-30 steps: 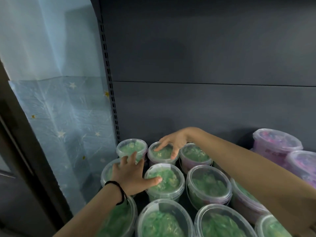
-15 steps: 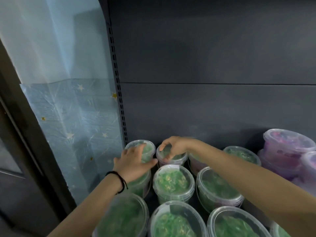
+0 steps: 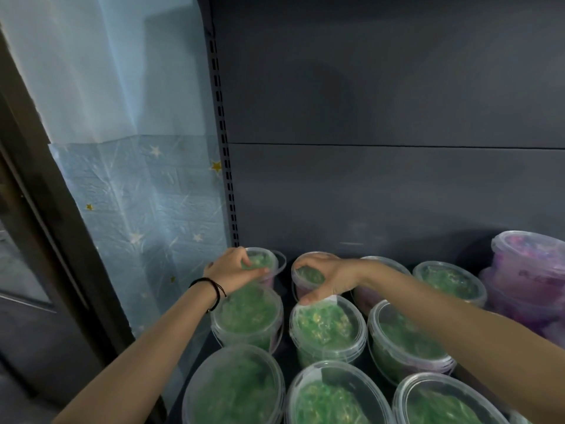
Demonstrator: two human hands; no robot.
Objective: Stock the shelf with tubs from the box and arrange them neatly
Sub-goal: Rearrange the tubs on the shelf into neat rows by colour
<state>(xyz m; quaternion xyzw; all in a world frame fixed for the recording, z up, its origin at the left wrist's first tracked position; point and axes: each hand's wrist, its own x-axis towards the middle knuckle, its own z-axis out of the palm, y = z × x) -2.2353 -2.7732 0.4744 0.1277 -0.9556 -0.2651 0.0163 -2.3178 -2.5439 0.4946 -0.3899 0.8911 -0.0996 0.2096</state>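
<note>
The left hand (image 3: 235, 269) has its grip curled over the lid of the corner tub (image 3: 263, 260), which stands on the shelf (image 3: 382, 194) at the foot of the slotted upright (image 3: 226, 179). The right hand (image 3: 327, 278) clasps the second tub (image 3: 307, 275), next along from the upright. Counting these two, ten green tubs (image 3: 327, 327) sit in three rows, one mostly behind the right forearm. Farthest from the upright, at least two purple tubs (image 3: 532, 255) are stacked. A mark on one is too blurred to read.
</note>
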